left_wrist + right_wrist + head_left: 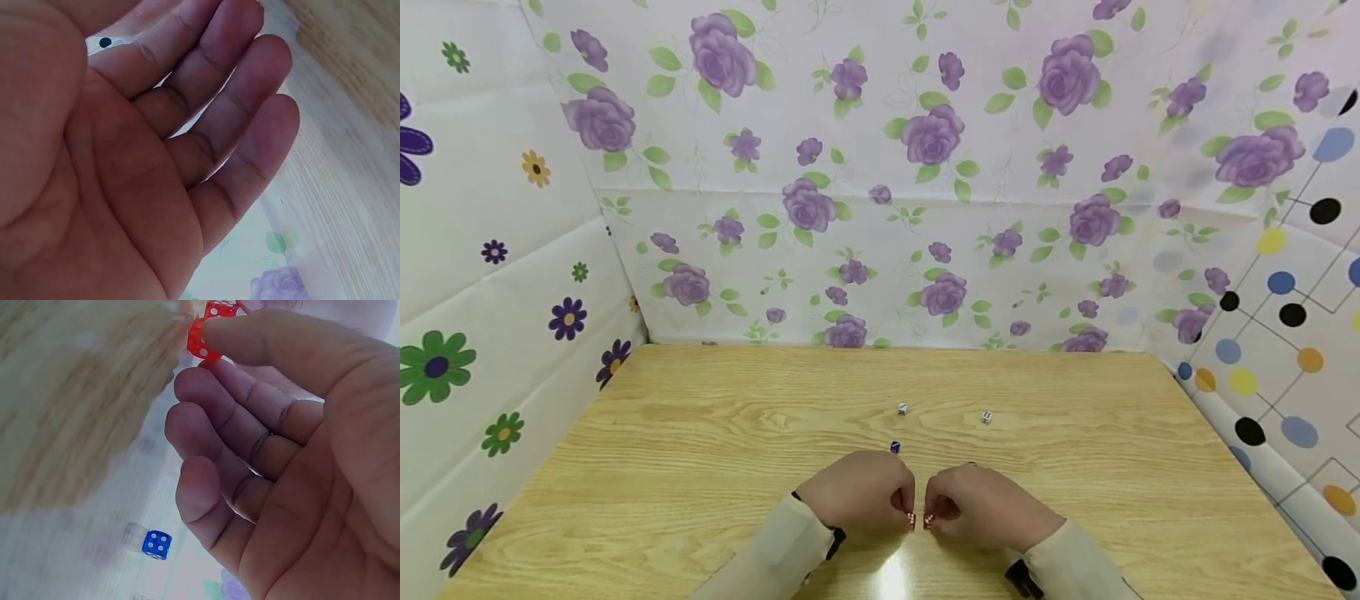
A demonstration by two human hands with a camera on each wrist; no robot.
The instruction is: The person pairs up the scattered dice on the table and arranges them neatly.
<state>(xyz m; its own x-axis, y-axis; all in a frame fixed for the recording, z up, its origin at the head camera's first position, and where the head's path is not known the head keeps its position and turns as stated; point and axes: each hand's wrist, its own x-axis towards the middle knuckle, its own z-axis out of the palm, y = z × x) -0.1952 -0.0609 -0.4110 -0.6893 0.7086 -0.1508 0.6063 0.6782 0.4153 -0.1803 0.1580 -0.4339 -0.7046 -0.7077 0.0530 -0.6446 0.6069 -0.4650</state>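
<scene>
Near the front middle of the wooden table, my left hand pinches a red die between thumb and fingertip. Just across a narrow gap, my right hand pinches another red die, and the two dice face each other close over the tabletop. White pips show on the right hand's red die in the right wrist view, with the thumb pressed on it. The left wrist view shows the left palm and bent fingers; its die is hidden there.
A blue die lies just beyond the left hand. Another blue die sits beyond the right hand, mostly covered by it in the head view. Farther back are two white dice, one left, one right. Patterned cloths surround the table.
</scene>
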